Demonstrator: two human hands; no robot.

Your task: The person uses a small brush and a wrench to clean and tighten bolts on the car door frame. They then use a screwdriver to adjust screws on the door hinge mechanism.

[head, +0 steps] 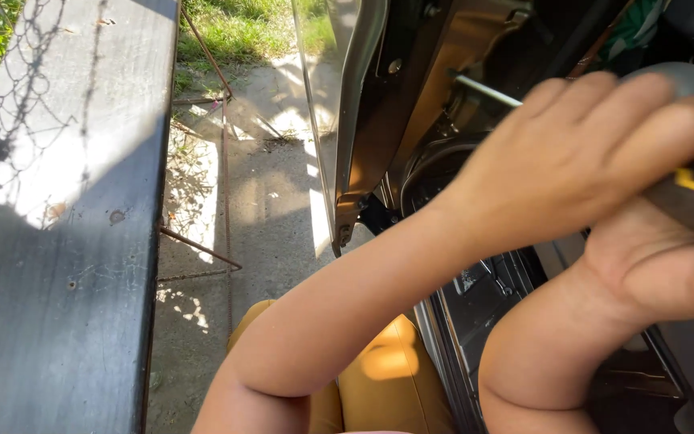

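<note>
1. Tool: a screwdriver (684, 189) with a black handle, a yellow stripe and a grey rounded butt end sits in both hands at the upper right of the view. Its thin metal shaft (487, 90) emerges from behind the left hand's knuckles and runs up and to the left, away from the person, into the dark recess of the open car door (411, 104).

2. Long axis: the handle lies at the lower right and the shaft at the upper left, so the tool points out from the hands toward the door hinge area.

3. Left hand (572, 153): closed around the forward part of the handle, fingers curled over the top, and the nearer of the two to the shaft and to the door.

4. Right hand (668, 257): below and behind the left, cupped under the rear of the handle. It appears to grip, but its fingers run off the right edge, so how tightly it closes cannot be told.

5. Surroundings: a dark painted board (58, 241) lies well to the left of the hands; concrete ground (259, 209) lies between the board and the door; the person's yellow trousers (387, 378) show below the forearms.

6. Not visible: the shaft's tip and whatever it bears on are lost in shadow inside the door frame. The left hand covers the middle of the handle. The hands are slightly blurred.
</note>
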